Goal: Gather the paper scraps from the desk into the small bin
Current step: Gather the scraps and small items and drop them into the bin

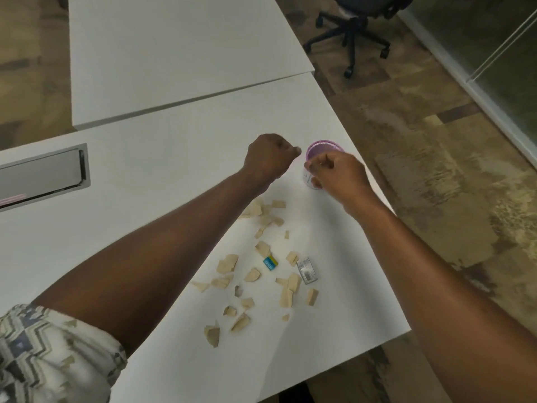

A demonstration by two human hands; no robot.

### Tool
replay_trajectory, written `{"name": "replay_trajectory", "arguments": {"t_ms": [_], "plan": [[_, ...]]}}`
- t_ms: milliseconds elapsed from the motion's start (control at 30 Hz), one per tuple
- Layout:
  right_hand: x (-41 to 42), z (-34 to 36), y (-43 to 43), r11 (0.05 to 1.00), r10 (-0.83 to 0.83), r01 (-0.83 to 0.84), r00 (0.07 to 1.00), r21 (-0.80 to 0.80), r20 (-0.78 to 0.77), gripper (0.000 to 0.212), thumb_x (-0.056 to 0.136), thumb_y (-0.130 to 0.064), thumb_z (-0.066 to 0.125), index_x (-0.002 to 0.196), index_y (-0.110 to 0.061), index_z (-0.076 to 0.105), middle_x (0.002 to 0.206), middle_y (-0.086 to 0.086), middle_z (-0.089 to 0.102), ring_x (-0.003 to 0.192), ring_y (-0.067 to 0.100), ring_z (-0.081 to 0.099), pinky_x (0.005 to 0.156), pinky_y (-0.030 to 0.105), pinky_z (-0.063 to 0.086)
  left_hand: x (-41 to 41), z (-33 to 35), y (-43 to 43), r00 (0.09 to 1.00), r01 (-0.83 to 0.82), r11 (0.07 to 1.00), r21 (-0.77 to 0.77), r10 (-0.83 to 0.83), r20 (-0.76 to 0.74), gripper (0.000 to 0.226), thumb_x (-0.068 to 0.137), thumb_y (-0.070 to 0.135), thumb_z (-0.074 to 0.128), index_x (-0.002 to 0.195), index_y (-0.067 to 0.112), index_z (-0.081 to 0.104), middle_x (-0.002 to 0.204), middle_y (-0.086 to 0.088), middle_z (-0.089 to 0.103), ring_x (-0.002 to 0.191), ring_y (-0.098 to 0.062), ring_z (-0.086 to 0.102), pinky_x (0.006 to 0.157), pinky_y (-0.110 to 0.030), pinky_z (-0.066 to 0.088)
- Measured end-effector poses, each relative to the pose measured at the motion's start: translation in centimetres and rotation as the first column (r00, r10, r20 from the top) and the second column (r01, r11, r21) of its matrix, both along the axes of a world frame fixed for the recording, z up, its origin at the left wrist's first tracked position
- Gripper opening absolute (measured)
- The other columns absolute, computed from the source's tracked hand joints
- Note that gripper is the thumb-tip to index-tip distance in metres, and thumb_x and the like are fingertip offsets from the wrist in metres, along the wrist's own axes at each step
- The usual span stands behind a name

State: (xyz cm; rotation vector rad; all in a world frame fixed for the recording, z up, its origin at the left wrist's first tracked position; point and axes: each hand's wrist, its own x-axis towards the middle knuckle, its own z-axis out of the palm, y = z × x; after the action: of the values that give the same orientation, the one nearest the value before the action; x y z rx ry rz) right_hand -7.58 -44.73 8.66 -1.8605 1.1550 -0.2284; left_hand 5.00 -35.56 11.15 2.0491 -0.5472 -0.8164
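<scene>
1. Two hands met at the small bin [322,152] near the desk's [162,175] right edge.
2. The left hand [268,158] hovered just left of the rim, fingers curled tight; whether they pinched anything could not be told.
3. The right hand [338,175] gripped the bin's near side, fingers closed.
4. Paper scraps [255,274] lay scattered nearer the person, with a blue piece [270,263] and a grey wrapper [307,270] among them.

White desk [162,175]: paper scraps [263,271], small bin [315,158]
</scene>
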Motion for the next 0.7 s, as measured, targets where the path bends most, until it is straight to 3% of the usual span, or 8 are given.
{"name": "replay_trajectory", "arguments": {"t_ms": [67, 200, 367, 467, 533, 600, 700], "plan": [[-0.4, -0.7, 2.4, 0.998, 0.029, -0.031, 0.999, 0.063, 0.029, 0.017, 0.087, -0.034, 0.073, 0.091, -0.018, 0.073, 0.087, 0.002, 0.075, 0.079, 0.023, 0.074, 0.086, 0.045, 0.06, 0.3, -0.6, 2.7, 1.0, 0.007, 1.0, 0.026, -0.007, 0.009, 0.034, 0.088, 0.03, 0.07, 0.092, -0.004, 0.068, 0.098, -0.017, 0.074, 0.092, -0.032, 0.071, 0.087, -0.05, 0.06], [-0.8, -2.4, 6.9, 0.991, 0.101, -0.101, 0.995, 0.084, 0.006, 0.016, 0.088, -0.032, 0.072, 0.095, -0.017, 0.073, 0.092, -0.002, 0.074, 0.087, 0.02, 0.071, 0.09, 0.045, 0.057, 1.1, -2.8, 8.9, 1.0, 0.003, 0.998, 0.059, -0.004, 0.012, 0.023, 0.088, 0.033, 0.07, 0.088, 0.009, 0.072, 0.092, -0.004, 0.075, 0.09, -0.023, 0.072, 0.084, -0.044, 0.06], [-1.3, -4.7, 12.2, 0.977, 0.214, -0.213, 0.965, 0.022, -0.155, 0.018, 0.087, -0.033, 0.071, 0.1, -0.02, 0.072, 0.102, -0.003, 0.073, 0.097, 0.019, 0.068, 0.088, 0.026, 0.051, 2.0, -6.2, 16.8, 0.99, -0.009, 0.99, 0.139, -0.011, 0.144, 0.015, 0.09, 0.034, 0.07, 0.089, 0.019, 0.074, 0.086, 0.011, 0.071, 0.081, -0.012, 0.066, 0.066, -0.025, 0.048], [-2.2, -6.0, 15.2, 0.925, 0.336, -0.377, 0.872, -0.053, -0.356, 0.036, 0.091, -0.032, 0.066, 0.124, -0.021, 0.063, 0.123, 0.006, 0.063, 0.112, 0.027, 0.061, 0.092, 0.032, 0.048, 2.5, -8.7, 21.1, 0.948, 0.009, 0.972, 0.235, -0.084, 0.307, 0.019, 0.092, 0.026, 0.068, 0.107, 0.017, 0.072, 0.109, -0.001, 0.069, 0.098, -0.021, 0.067, 0.084, -0.032, 0.053], [-3.0, -7.1, 17.3, 0.867, 0.377, -0.487, 0.78, -0.105, -0.499, 0.045, 0.093, -0.026, 0.062, 0.137, -0.022, 0.051, 0.133, 0.009, 0.052, 0.12, 0.031, 0.053, 0.091, 0.036, 0.047, 2.6, -10.3, 23.3, 0.882, 0.077, 0.938, 0.339, -0.223, 0.415, 0.038, 0.092, 0.022, 0.066, 0.129, 0.017, 0.064, 0.134, -0.009, 0.059, 0.117, -0.03, 0.059, 0.094, -0.041, 0.052], [-3.5, -8.0, 19.0, 0.824, 0.375, -0.55, 0.708, -0.135, -0.598, 0.052, 0.096, -0.017, 0.056, 0.145, -0.023, 0.041, 0.139, 0.009, 0.042, 0.122, 0.03, 0.047, 0.088, 0.038, 0.048, 2.7, -11.6, 24.5, 0.819, 0.15, 0.882, 0.446, -0.364, 0.443, 0.056, 0.091, 0.023, 0.065, 0.145, 0.02, 0.05, 0.153, -0.011, 0.044, 0.132, -0.035, 0.047, 0.103, -0.045, 0.047], [-3.5, -8.8, 20.4, 0.79, 0.328, -0.573, 0.694, -0.216, -0.642, 0.051, 0.096, -0.006, 0.047, 0.145, -0.02, 0.039, 0.14, 0.009, 0.039, 0.121, 0.028, 0.045, 0.08, 0.034, 0.048, 2.7, -12.9, 24.8, 0.786, 0.222, 0.827, 0.517, -0.465, 0.407, 0.065, 0.093, 0.027, 0.062, 0.154, 0.023, 0.038, 0.161, -0.01, 0.034, 0.14, -0.035, 0.038, 0.108, -0.045, 0.043]]}}
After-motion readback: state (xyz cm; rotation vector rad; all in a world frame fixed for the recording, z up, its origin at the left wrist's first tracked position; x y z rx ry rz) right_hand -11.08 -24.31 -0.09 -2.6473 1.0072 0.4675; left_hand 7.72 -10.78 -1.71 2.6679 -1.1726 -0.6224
